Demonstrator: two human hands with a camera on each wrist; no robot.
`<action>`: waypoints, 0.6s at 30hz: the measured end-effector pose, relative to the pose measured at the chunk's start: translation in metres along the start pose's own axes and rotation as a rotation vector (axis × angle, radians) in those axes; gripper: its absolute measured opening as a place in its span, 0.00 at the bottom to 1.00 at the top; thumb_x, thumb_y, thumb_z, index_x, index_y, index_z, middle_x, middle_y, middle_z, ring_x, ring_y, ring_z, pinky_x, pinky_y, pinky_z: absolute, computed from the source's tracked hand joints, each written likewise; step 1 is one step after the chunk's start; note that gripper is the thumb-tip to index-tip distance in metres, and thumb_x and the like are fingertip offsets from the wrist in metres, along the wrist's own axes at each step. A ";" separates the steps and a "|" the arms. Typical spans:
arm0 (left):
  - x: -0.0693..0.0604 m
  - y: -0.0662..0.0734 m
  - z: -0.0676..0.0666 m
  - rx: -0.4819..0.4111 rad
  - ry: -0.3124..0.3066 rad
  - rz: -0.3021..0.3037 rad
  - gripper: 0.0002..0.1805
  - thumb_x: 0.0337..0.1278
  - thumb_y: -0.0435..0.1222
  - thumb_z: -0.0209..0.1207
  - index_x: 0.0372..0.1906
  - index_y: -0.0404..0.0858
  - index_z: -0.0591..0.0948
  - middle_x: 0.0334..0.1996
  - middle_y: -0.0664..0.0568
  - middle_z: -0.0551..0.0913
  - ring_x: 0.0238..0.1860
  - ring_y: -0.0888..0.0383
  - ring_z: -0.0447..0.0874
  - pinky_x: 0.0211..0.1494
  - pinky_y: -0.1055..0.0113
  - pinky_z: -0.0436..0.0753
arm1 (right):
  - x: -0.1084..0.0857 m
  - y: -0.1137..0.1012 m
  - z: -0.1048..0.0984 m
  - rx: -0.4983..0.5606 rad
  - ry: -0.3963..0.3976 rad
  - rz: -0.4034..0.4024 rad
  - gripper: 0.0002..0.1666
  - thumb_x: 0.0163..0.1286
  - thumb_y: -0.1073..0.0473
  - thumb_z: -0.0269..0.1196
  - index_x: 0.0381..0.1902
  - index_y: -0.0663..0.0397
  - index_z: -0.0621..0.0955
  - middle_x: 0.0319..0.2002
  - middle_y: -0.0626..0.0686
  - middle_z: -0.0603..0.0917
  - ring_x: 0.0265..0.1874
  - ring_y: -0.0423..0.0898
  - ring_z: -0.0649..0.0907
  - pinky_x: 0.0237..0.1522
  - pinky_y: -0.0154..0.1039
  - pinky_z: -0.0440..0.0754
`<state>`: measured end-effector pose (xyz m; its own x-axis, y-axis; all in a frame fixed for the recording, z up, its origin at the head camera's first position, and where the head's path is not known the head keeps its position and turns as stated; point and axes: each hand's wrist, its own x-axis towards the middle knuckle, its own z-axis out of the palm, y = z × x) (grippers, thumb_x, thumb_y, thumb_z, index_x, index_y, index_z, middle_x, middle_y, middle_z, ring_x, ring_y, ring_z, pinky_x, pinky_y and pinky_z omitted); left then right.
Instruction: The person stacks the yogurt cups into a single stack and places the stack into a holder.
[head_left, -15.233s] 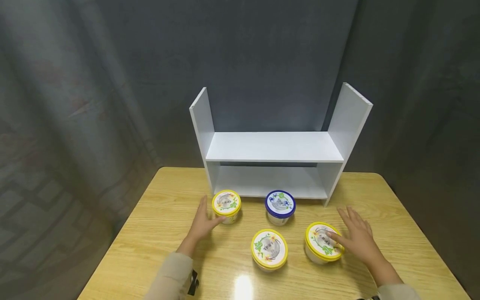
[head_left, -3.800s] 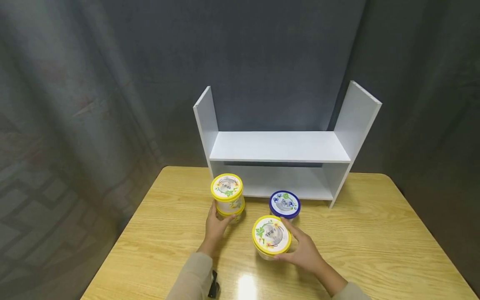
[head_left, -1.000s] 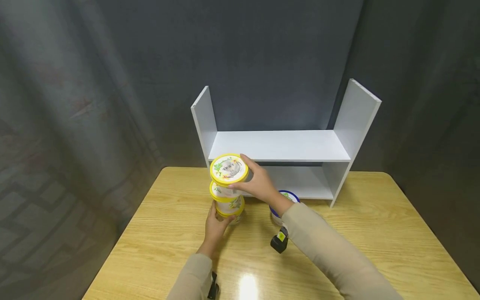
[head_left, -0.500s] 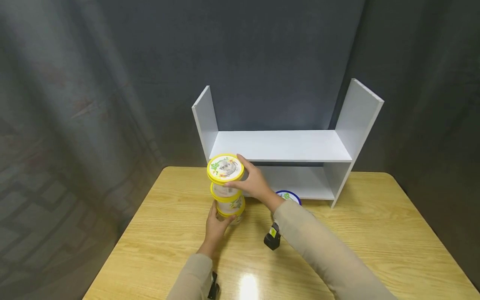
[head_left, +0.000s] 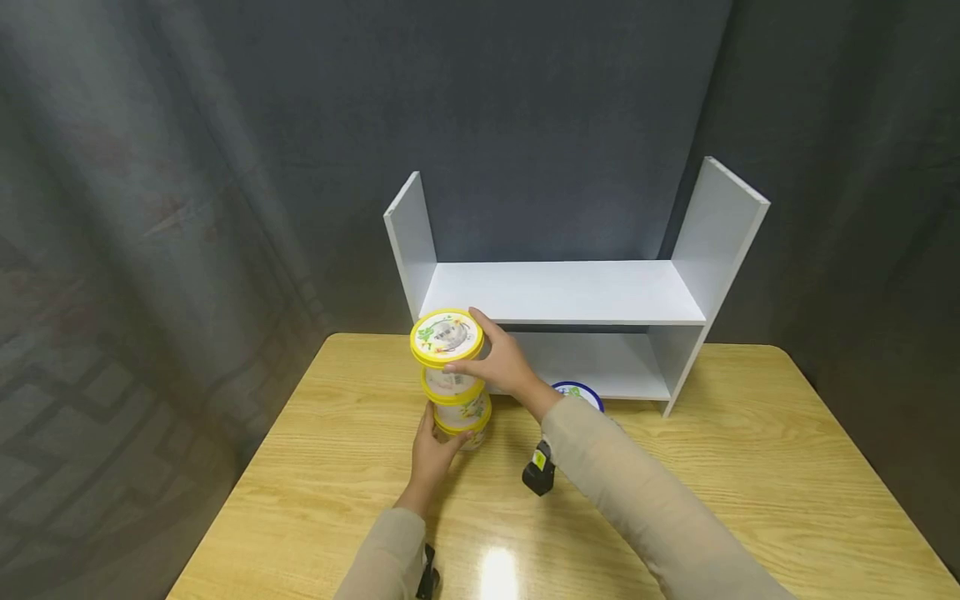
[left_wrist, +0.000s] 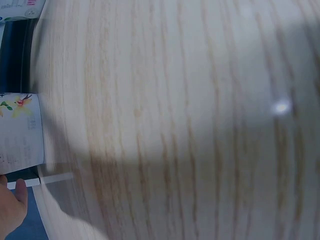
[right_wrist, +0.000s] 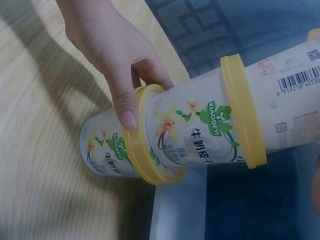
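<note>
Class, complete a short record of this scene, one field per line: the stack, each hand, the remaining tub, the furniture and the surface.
Stack: three yellow-lidded tubs, the bottom tub, middle tub and top tub, one above another
Left hand: grips the bottom tub
Right hand: holds the top tub
Remaining tub: blue-lidded tub, apart from the stack, mostly hidden by the right sleeve
Furniture: white shelf unit, behind the tubs
Surface: light wood-grain table

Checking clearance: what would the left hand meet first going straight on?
First, the lowest round white tub with a yellow lid, already in the left hand's grasp; beyond it, probably the white two-tier shelf, though depth is unclear.
</note>
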<state>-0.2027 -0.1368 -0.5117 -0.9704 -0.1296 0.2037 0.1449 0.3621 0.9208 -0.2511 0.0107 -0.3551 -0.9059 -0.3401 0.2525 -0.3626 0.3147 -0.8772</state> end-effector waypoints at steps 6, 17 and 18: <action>0.001 0.004 -0.002 -0.031 -0.036 -0.049 0.50 0.38 0.46 0.64 0.66 0.40 0.48 0.62 0.43 0.54 0.60 0.42 0.54 0.59 0.49 0.60 | 0.002 0.001 -0.001 -0.015 -0.008 0.000 0.60 0.37 0.41 0.70 0.65 0.48 0.53 0.64 0.50 0.55 0.62 0.47 0.55 0.60 0.49 0.53; 0.004 -0.001 0.002 -0.020 -0.010 0.034 0.49 0.39 0.44 0.64 0.66 0.40 0.49 0.60 0.40 0.57 0.57 0.40 0.57 0.54 0.45 0.64 | -0.003 0.002 -0.007 0.009 0.016 -0.011 0.56 0.42 0.45 0.69 0.65 0.49 0.54 0.64 0.50 0.56 0.62 0.47 0.55 0.60 0.51 0.52; 0.004 -0.002 0.002 -0.022 -0.009 0.041 0.48 0.39 0.43 0.64 0.66 0.41 0.50 0.60 0.40 0.58 0.57 0.40 0.58 0.54 0.44 0.64 | -0.004 0.003 -0.008 0.014 0.019 -0.017 0.56 0.42 0.45 0.69 0.65 0.49 0.54 0.64 0.50 0.56 0.62 0.47 0.56 0.60 0.51 0.53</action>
<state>-0.2075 -0.1358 -0.5135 -0.9652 -0.1065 0.2388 0.1891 0.3462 0.9189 -0.2501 0.0198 -0.3557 -0.9037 -0.3285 0.2747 -0.3749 0.2969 -0.8782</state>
